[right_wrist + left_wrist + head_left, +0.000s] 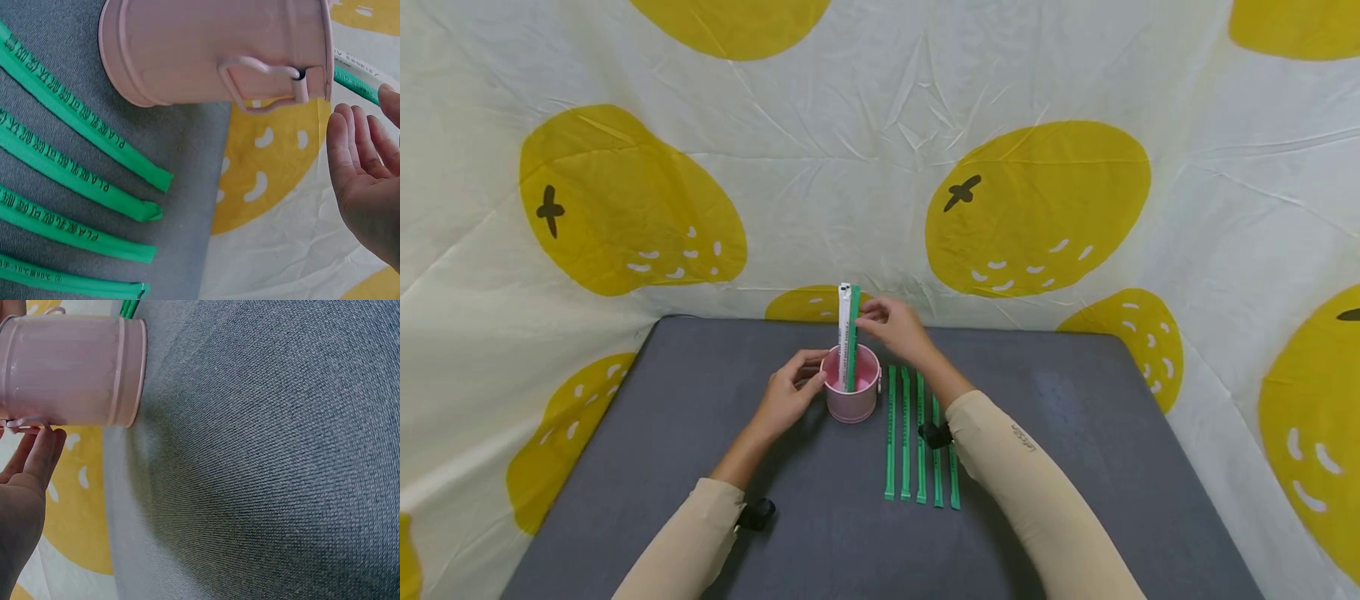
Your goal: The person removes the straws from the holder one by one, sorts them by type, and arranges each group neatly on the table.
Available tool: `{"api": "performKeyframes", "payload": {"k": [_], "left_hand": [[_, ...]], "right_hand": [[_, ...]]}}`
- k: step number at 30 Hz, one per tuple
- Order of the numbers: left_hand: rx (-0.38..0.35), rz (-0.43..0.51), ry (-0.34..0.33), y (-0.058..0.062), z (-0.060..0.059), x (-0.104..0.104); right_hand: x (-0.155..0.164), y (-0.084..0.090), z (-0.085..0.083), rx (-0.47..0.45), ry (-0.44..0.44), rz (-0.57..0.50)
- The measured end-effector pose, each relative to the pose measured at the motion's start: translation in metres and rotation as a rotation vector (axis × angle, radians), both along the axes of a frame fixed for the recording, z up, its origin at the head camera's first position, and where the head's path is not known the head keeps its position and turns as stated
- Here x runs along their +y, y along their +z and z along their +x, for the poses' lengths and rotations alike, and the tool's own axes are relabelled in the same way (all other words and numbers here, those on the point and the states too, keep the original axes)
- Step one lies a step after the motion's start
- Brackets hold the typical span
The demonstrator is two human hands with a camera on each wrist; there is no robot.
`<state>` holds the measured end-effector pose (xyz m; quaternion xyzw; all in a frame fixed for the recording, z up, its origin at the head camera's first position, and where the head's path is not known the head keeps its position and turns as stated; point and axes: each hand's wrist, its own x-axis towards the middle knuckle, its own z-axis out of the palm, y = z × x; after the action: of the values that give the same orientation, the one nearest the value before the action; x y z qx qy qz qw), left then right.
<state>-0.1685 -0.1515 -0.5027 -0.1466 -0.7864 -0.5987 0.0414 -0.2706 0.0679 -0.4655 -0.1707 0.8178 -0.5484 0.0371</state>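
Hands, two, both at a small pink metal bucket (pixel 851 392) on the grey desk (pixel 1060 467).

Left hand (pixel 790 392): fingers loosely extended against the bucket's near-left wall and rim, steadying rather than gripping; the left wrist view shows the fingertips just touching the handle lug. Relaxed, nothing enclosed.

Right hand (pixel 895 327): raised behind and to the right of the bucket, fingertips at the top of a wrapped green straw (pixel 848 337) that stands upright in it. Whether the fingertips pinch the wrapper or have just let go cannot be told; in the right wrist view the fingers look straight and slack.

Backdrop: cream cloth with yellow orange-fruit print (pixel 1037 208), behind and to both sides of the desk.

Desk: grey fabric surface, bearing everything listed.

Bucket: directly between the two hands, upright, wire handle folded down.

Loose straws: five green wrapped straws (pixel 921 437), laid parallel under the right forearm, just right of the bucket.

Standing straw: inside the bucket, leaning on the far rim.

Risks, as judged:
- Bucket is light and the straw tall; a sideways nudge from the right hand could tip it if the left hand's light contact slips.
- Right forearm hangs low over the loose straws and could scatter them.
- A straw dropped off-centre could catch the rim and fall outside.
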Motion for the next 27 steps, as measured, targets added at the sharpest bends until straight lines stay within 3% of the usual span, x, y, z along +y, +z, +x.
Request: {"api": "performKeyframes", "payload": {"k": [16,27], "left_hand": [[0.002,-0.024,-0.004,-0.0008,0.0012,0.0006],[0.014,-0.023,-0.016,0.0011,0.0020,-0.0006]], "right_hand": [[-0.0095,-0.0003,-0.0014,0.049,-0.050,0.058],[-0.0074,0.0034,0.0013,0.044,-0.045,0.031]]}}
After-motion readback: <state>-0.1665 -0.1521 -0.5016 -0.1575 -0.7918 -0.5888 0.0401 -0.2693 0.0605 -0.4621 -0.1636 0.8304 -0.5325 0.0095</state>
